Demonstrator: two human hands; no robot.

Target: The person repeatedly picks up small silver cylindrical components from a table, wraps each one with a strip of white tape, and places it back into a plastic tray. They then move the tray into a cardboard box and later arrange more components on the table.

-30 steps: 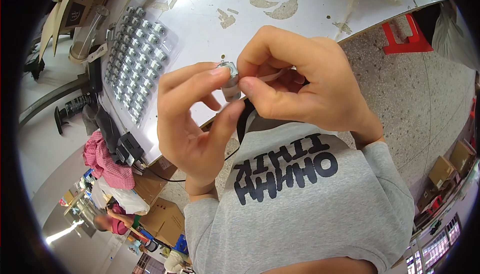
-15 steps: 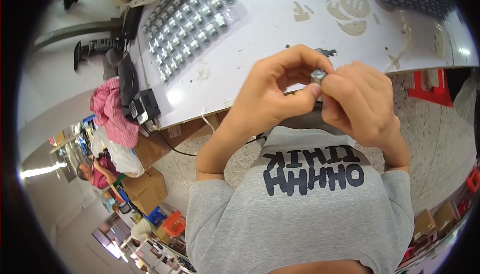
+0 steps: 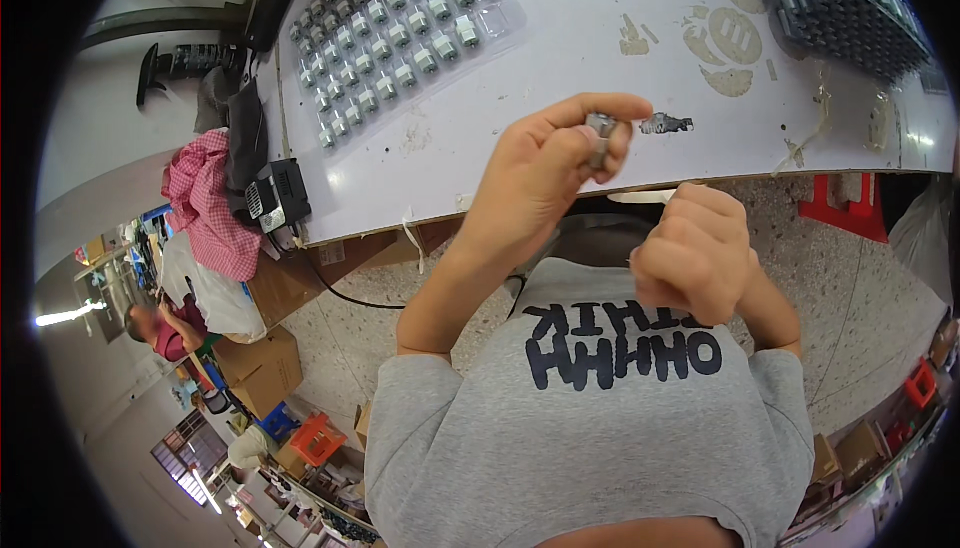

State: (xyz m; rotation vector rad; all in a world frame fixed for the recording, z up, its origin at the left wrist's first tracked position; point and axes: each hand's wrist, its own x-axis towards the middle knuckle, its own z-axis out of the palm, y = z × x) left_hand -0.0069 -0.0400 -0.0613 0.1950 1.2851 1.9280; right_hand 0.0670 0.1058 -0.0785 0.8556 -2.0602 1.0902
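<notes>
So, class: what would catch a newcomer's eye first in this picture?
The left hand, raised above the white worktable's near edge, pinches a small grey metal cylinder in its fingers. The right hand is a closed fist lower down. At the table's far left lies a clear plastic tray of small silver parts.

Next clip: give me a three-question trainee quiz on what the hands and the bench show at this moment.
1. True or false: the left hand pinches a small metal part between thumb and fingers.
2. Which tray lies at the bench's far left? A) the clear tray of small metal parts B) the dark tray of parts C) a red one
3. Fill in: the right hand is curled into a loose ____, apart from the left hand.

Key: 1 true. 2 A. 3 fist; whether it holds anything cannot be seen.
</notes>
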